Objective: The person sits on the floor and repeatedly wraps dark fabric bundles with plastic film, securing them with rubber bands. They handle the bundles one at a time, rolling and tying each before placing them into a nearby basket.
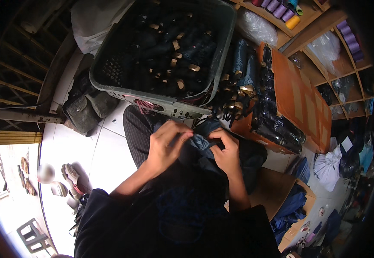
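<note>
A piece of shiny dark blue fabric (201, 141) is stretched between my two hands, above my lap. My left hand (166, 145) is closed, its thumb and forefinger pinching the fabric's left edge. From the other side, my right hand (226, 151) grips the same fabric with fingers curled in. More of the blue material shows just beyond my hands, but its full shape is hidden. Close ahead stands a large dark green plastic basket (170, 105), full of dark rolled bundles (161, 51) with tan, wood-like ends.
On the right, an orange-brown carton (298, 99) stands beside blue rolled bundles (240, 58). Nearer is an open cardboard box (266, 187) with blue cloth. Shelves with thread spools (277, 10) rise at the upper right. A grey bag (84, 114) and shoes (70, 175) lie left.
</note>
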### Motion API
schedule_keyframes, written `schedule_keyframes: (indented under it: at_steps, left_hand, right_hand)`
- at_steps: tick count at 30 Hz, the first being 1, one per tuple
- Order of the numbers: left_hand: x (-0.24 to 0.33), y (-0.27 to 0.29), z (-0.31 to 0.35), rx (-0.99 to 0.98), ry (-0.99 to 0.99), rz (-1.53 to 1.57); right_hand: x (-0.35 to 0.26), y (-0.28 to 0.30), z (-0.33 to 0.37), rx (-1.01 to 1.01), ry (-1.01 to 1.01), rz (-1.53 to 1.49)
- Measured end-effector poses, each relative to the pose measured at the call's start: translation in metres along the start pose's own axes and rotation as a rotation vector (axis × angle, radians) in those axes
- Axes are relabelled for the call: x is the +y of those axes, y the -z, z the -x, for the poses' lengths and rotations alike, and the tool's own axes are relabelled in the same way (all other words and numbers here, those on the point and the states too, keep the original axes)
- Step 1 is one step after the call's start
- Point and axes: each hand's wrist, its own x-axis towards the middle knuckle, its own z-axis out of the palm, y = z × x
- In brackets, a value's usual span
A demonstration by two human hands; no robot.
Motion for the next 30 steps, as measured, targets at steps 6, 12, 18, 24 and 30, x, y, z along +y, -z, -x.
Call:
schedule_keyframes:
  at_steps: [6,12,18,24,30]
  left_hand:
    - [0.01,0.02,-0.011,-0.205,-0.147,-0.106]
    - [0.002,0.007,-0.01,-0.196,-0.029,-0.088]
    - [-0.003,0.003,-0.011,-0.205,-0.019,0.052]
    - [-0.002,-0.004,-0.011,-0.234,-0.031,0.181]
    - [-0.004,-0.01,-0.011,-0.257,-0.115,0.197]
  right_hand:
    - [-0.002,-0.005,-0.004,0.005,-0.074,-0.057]
    - [0.008,-0.01,0.002,-0.011,-0.08,-0.139]
    - [0.0,-0.003,0.006,-0.096,-0.118,-0.159]
    - [0.0,0.004,0.013,-0.187,-0.156,-0.144]
    - [-0.012,0.017,0.007,-0.158,-0.228,-0.231]
